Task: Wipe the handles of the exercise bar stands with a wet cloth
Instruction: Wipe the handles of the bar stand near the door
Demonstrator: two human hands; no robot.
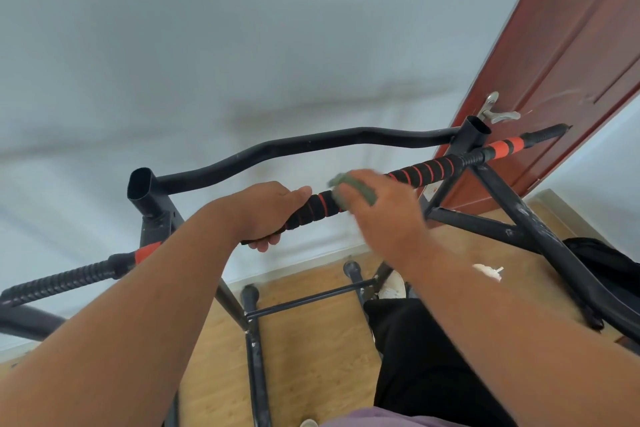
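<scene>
Left hand (266, 210) is gripping the foam handle (313, 208); right hand (377, 208), blurred, is holding the green cloth (353, 185) against it just beside. Judged midway: striped handle sections toward the door (571, 45) are apparently awaiting wiping

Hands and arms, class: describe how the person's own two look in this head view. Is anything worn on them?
Both arms are bare right up to the bottom edge of the picture: no sleeves, gloves, watch or wristband show. The left hand and right hand carry no rings that can be made out, though the right one is blurred. Lower down, a strip of lilac clothing and black trousers show.
</scene>
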